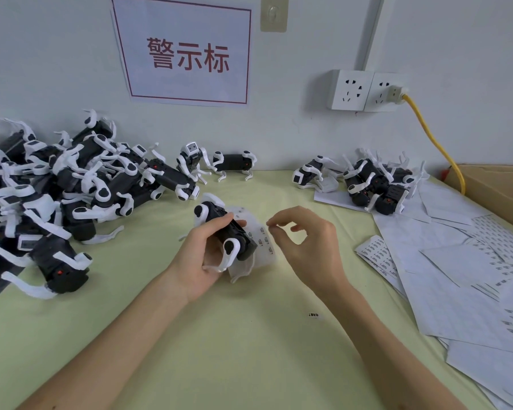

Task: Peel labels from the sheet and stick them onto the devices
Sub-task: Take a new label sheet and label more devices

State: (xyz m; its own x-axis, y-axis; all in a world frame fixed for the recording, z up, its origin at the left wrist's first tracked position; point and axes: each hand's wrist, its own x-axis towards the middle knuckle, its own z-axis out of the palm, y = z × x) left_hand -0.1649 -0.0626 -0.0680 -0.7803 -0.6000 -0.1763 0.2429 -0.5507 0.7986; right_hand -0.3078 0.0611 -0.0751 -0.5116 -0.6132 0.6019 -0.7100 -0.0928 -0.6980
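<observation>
My left hand (200, 263) grips a black robot-dog device (234, 232) with white legs, lying on its side above the yellow-green table (219, 350). A small white label sheet (264, 247) is held under the device in the same hand and sticks out to the right. My right hand (308, 247) hovers just right of the sheet. Its thumb and forefinger tips are pinched together at the sheet's upper right edge, on what looks like a small label; the label itself is too small to make out clearly.
A large pile of devices (57, 187) fills the left side. Two devices (191, 161) stand by the wall, and a smaller group (373, 184) lies at the back right. Spent label sheets (456, 276) cover the right. A loose label (314, 315), cardboard box (492, 184) and yellow cable (436, 143) are also there.
</observation>
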